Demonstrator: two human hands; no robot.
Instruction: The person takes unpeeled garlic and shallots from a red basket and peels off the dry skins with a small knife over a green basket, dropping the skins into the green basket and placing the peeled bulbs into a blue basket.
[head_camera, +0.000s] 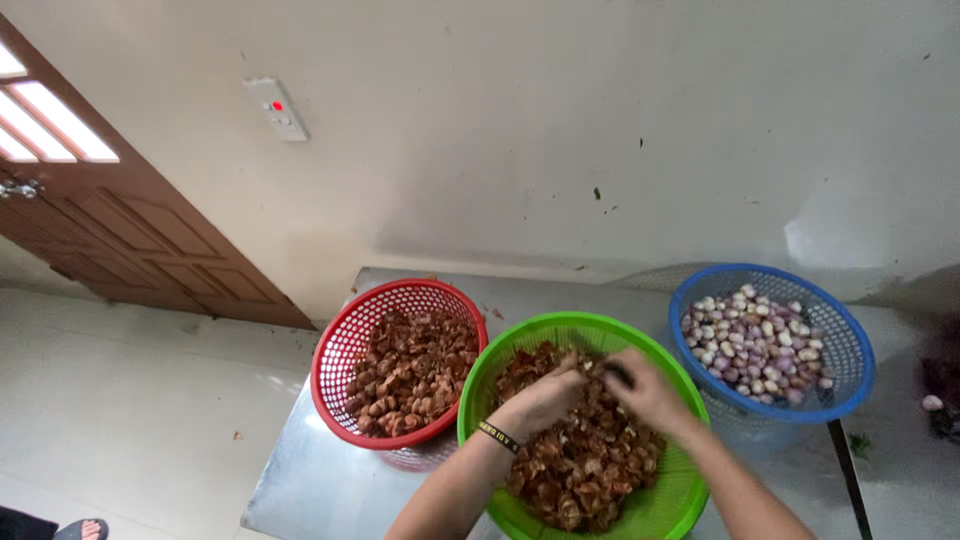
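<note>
Three baskets sat on the metal table (320, 480). My left hand (545, 400) and right hand (650, 395) met over the green basket (670, 505), fingers curled about something small and dark between them; what it was I could not make out. Brown shallot skins (585, 465) filled that basket. At nine o'clock, the red basket (335, 350) held more of the same. At three o'clock, the blue basket (850, 345) held peeled shallots (755, 345), pale and purple. The green basket's near rim was cut off at six o'clock. A wristband (498, 436) circled my left wrist. At ten o'clock stood a wooden door (130, 240).
</note>
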